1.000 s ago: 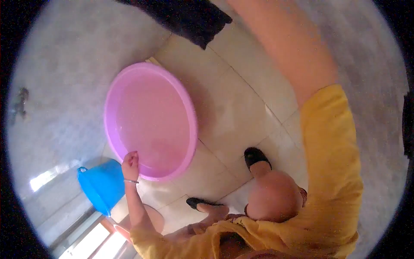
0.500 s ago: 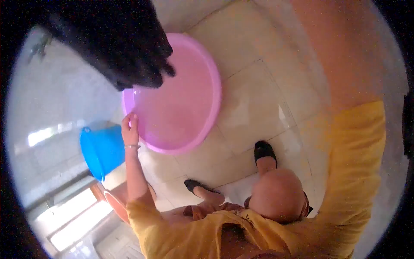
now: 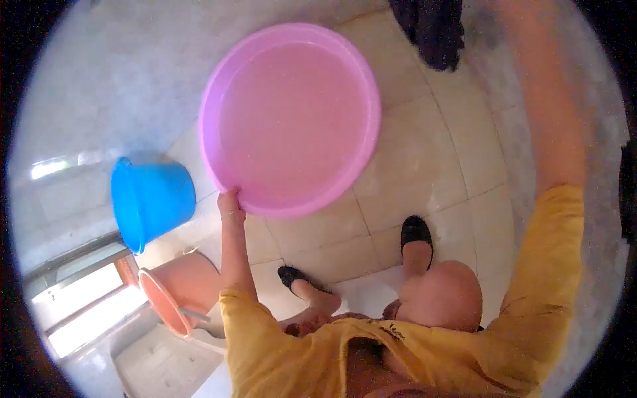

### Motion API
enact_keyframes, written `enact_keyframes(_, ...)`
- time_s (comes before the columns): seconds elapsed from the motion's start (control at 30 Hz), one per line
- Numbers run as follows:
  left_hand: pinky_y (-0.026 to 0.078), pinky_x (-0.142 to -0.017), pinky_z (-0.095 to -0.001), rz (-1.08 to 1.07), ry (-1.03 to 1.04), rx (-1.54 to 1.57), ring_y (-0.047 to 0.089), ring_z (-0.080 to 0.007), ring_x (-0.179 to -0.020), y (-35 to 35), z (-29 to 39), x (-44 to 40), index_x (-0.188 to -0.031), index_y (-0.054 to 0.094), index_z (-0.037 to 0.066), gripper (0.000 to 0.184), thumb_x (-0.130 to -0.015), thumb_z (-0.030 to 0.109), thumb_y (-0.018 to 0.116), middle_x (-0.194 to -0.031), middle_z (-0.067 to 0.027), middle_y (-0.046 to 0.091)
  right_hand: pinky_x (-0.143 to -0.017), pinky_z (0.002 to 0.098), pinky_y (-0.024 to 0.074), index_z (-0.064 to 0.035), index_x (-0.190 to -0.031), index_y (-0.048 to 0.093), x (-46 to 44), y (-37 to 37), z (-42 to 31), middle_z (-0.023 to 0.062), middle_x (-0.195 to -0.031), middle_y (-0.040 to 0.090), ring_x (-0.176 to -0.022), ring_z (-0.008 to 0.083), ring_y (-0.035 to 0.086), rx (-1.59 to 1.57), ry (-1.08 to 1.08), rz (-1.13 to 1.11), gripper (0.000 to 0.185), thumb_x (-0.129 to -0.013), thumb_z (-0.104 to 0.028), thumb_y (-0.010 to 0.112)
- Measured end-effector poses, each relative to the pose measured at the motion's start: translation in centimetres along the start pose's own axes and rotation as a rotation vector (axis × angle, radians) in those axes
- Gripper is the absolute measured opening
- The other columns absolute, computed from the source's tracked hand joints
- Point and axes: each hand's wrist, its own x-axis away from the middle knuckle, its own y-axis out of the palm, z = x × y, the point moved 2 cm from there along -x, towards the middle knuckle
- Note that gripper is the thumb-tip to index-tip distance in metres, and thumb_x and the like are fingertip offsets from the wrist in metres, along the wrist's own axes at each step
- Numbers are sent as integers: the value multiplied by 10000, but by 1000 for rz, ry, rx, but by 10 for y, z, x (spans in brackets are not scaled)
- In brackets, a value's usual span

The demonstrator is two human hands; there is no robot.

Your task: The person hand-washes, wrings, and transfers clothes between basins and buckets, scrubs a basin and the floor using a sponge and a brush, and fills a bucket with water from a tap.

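Note:
A wide pink basin point(image 3: 211, 126) with cloudy liquid in it stands on the tiled floor. My left hand point(image 3: 231, 201) is closed on its near left rim, fingers over the edge. My right arm reaches up along the right side, slightly blurred, and its hand lies beyond the top edge. Dark wet-looking cloth point(image 3: 434, 36) hangs at the top, right of the basin; what holds it is out of sight.
A blue bucket point(image 3: 156, 199) stands left of the basin. Nearer me is an orange bucket point(image 3: 189, 285) with a grey handle-like piece at its rim. My feet in black shoes point(image 3: 416, 237) are on the tiles point(image 3: 325, 242).
The black cloth has swung from above the basin to the upper right, with my right arm still raised. My left hand has closed on the basin's rim.

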Motion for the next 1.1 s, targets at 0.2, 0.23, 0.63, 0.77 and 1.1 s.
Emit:
enact_keyframes(0.2,429,-628,-300,-70,-1,30,500,-164,-719,2,-6,44,-999,452,-36,382,-645,80,535,-816,-59,504,-755,311,409,-65,-936,566,86,3,169,102,-933,548,-867,227,511,669,143,-720,354,-588,-129,578)
enact_keyframes(0.23,445,-624,-305,-37,-37,-10,509,-175,-715,-3,-9,47,-993,451,-10,367,-648,79,542,-817,-62,509,-768,326,406,-66,-932,571,96,9,177,109,-947,541,-885,251,505,689,337,-932,347,-592,-137,575)
enact_keyframes(0.63,466,-702,-336,24,-67,-48,529,-222,-804,-23,-12,66,-1056,416,6,426,-644,75,501,-920,-85,509,-811,387,392,-81,-1182,369,74,160,301,182,-1085,459,-973,346,458,722,175,-320,518,-755,-337,515)
enact_keyframes(0.77,462,-714,-355,56,-91,-59,531,-234,-819,-19,-13,71,-1087,396,7,465,-641,80,506,-951,-95,503,-838,376,380,-99,-1241,302,71,165,313,188,-1170,405,-992,337,462,640,480,-468,615,-729,-318,563)
enact_keyframes(1.1,333,-889,-343,98,555,-1056,400,-290,-1055,16,54,33,-1271,124,-4,752,-676,29,581,-1189,-183,341,-687,275,441,-140,-1202,406,32,135,159,77,-974,528,-820,219,533,291,-314,-503,545,-687,-57,561)
